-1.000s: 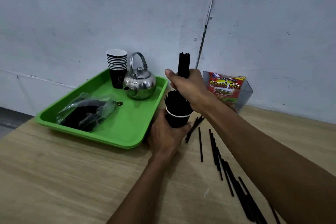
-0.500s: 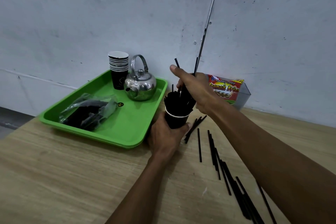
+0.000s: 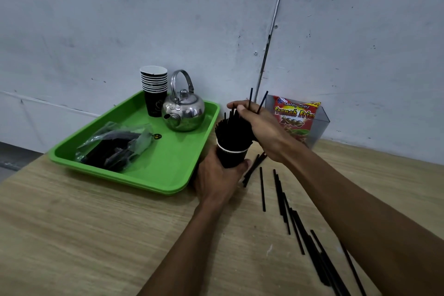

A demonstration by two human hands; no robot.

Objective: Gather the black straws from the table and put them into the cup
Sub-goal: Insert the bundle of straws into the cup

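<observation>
A black paper cup (image 3: 231, 157) with a white rim stands on the wooden table, packed with black straws (image 3: 231, 131). My left hand (image 3: 217, 181) wraps around the cup's base from the near side. Over the cup's top, my right hand (image 3: 260, 127) is closed around a few straws, and two of them stick up between its fingers. Several loose black straws (image 3: 281, 197) lie on the table to the right of the cup, running toward the near right corner under my right forearm.
A green tray (image 3: 168, 175) at the left holds a stack of black paper cups (image 3: 154, 90), a steel kettle (image 3: 183, 109) and a plastic bag of dark items (image 3: 115, 145). A clear box with a French fries packet (image 3: 298, 119) stands against the wall.
My right hand has lowered the bunch of straws into the cup; most have slid in, and only two still stick up above the fingers. The left hand stays on the cup.
</observation>
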